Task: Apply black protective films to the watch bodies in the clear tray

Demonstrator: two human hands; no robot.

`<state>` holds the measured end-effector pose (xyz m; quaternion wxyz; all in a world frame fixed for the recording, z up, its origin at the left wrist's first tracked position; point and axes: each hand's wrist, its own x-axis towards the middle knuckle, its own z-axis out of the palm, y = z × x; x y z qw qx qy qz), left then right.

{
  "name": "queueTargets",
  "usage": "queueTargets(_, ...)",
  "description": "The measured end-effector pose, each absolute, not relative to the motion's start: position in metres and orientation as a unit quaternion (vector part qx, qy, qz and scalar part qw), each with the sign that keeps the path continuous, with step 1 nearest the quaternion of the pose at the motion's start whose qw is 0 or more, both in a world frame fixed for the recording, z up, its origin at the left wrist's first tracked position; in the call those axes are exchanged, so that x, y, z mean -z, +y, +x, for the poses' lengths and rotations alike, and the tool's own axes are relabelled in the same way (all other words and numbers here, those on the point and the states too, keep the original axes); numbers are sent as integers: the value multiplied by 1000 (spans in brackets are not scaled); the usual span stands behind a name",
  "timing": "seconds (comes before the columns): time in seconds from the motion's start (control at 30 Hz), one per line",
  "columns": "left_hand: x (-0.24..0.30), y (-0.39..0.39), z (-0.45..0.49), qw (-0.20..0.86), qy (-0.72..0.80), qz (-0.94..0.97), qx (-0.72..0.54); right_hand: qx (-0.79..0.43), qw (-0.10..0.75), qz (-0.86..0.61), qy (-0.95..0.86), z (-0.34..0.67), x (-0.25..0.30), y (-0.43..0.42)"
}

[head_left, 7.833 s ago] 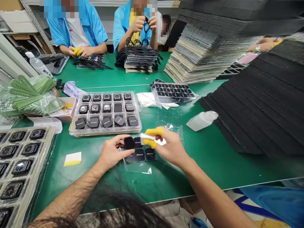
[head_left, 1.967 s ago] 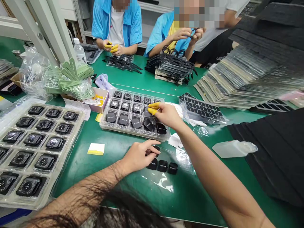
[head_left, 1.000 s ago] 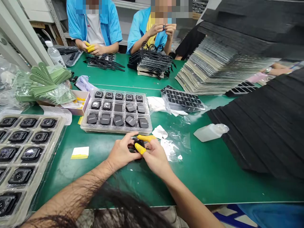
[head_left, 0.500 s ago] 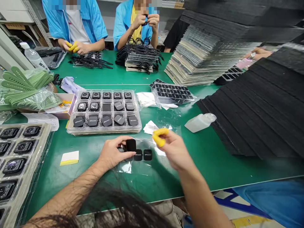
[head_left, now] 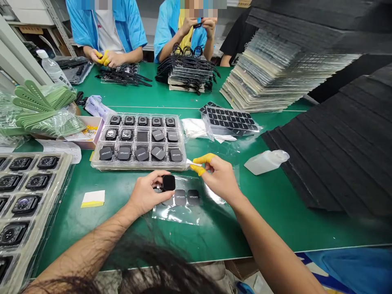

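Note:
My left hand [head_left: 146, 193] grips a small black square watch body [head_left: 168, 182] just above a clear plastic sheet [head_left: 180, 210] on the green table. Two more black squares [head_left: 186, 197] lie on that sheet beside it. My right hand [head_left: 218, 176], with yellow finger cots on thumb and forefinger, pinches a small white wipe [head_left: 192, 163] a little to the right of the watch body. Behind both hands stands a clear tray [head_left: 139, 163] with several watch bodies and black squares in its pockets.
A white squeeze bottle [head_left: 266, 161] lies to the right, beside black foam sheets [head_left: 339, 147]. Another tray of watch bodies [head_left: 27, 192] sits at the left. A yellow-white pad [head_left: 93, 199] lies near it. Two people in blue work across the table behind stacked trays [head_left: 275, 77].
My right hand has shifted left and forward, and the white wipe now shows in its pinch. My left hand still holds the black watch body over the sheet.

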<state>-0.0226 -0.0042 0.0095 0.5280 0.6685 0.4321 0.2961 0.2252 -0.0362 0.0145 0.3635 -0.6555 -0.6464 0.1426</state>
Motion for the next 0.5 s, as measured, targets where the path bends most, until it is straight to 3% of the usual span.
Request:
queueTargets(0.13, -8, -4, -22, 544, 424, 655, -309, -151, 385, -497, -762, 194, -16, -42)
queueTargets(0.5, -5, -6, -22, 529, 418, 663, -325, -74, 372, -544, -749, 183, -8, -47)
